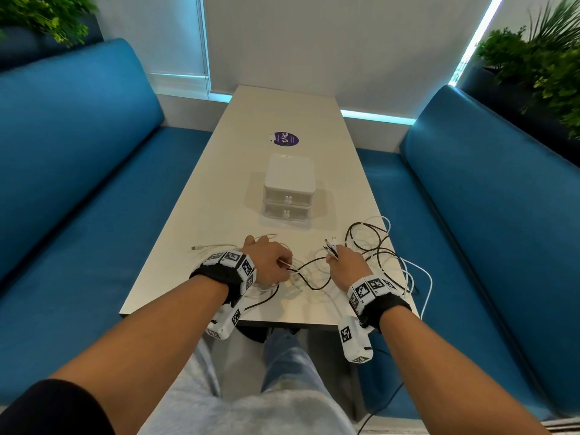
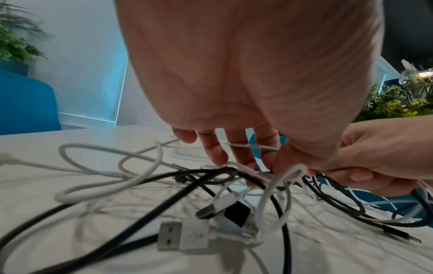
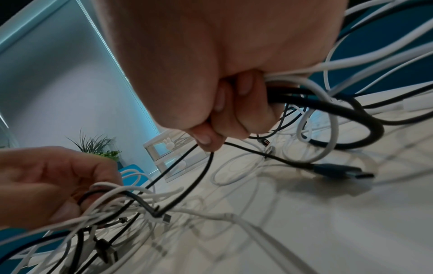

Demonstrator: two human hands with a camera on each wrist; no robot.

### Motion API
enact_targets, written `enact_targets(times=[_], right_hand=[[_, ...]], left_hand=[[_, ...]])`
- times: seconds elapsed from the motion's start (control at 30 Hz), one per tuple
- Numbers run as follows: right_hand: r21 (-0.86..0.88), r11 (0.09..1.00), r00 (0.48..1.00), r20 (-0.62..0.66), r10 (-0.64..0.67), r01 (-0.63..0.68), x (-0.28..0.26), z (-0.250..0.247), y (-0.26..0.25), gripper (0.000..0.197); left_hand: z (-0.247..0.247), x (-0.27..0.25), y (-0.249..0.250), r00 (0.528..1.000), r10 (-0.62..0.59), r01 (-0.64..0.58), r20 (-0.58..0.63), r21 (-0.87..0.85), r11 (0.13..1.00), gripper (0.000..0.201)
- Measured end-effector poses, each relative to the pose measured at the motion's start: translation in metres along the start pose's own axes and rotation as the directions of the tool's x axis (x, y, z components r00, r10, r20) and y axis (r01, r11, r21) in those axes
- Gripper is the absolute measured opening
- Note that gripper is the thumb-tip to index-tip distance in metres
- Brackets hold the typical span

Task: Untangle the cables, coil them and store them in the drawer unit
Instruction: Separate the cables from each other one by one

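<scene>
A tangle of black and white cables [image 1: 370, 249] lies across the near end of the white table [image 1: 282, 120]. My left hand [image 1: 266, 260] pinches white cable strands [image 2: 290, 172] at the tangle's left side, thumb against fingertips. My right hand [image 1: 345, 262] grips a bunch of black and white cables [image 3: 304, 92] in a fist, with plug ends [image 1: 330, 243] sticking out above it. A black cable [image 1: 309, 277] sags between the two hands. The white two-drawer unit [image 1: 288, 186] stands behind the hands, both drawers closed.
Loose USB plugs [image 2: 185, 235] lie on the table under my left hand. A white cable end [image 1: 197, 247] trails to the left. A purple sticker [image 1: 285, 139] lies beyond the drawer unit. Blue benches [image 1: 94, 183] flank the table, and some cable loops hang over its right edge.
</scene>
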State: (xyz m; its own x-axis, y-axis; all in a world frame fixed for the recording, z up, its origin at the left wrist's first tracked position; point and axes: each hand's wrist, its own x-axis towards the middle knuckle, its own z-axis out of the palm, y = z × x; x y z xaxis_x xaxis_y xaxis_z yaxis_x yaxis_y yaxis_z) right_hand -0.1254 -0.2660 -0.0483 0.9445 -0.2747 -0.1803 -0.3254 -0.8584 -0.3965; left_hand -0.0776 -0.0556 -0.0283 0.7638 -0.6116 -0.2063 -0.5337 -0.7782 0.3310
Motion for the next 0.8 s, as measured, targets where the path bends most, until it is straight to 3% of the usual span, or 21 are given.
enact_targets(times=[0.23, 0.5, 0.7, 0.8], right_hand=[[-0.008, 1.000, 1.000, 0.021, 0.018, -0.018, -0.001, 0.002, 0.001, 0.034], [-0.031, 0.999, 1.000, 0.021, 0.018, -0.018, -0.002, 0.002, -0.003, 0.034], [-0.043, 0.999, 1.000, 0.010, 0.026, -0.026, -0.002, 0.003, -0.001, 0.034], [-0.037, 0.999, 0.999, 0.016, 0.036, -0.035, -0.001, 0.003, -0.001, 0.034]], left_hand=[[-0.008, 0.004, -0.008, 0.997, -0.040, 0.035, -0.067, -0.067, 0.997, 0.017], [-0.017, 0.001, -0.003, 0.990, -0.042, 0.056, -0.133, 0.098, 0.994, 0.024], [-0.022, 0.005, -0.006, 0.958, 0.007, 0.040, -0.287, 0.159, 0.986, 0.020], [-0.023, 0.003, -0.007, 0.980, -0.089, 0.094, -0.181, 0.021, 0.995, 0.019]])
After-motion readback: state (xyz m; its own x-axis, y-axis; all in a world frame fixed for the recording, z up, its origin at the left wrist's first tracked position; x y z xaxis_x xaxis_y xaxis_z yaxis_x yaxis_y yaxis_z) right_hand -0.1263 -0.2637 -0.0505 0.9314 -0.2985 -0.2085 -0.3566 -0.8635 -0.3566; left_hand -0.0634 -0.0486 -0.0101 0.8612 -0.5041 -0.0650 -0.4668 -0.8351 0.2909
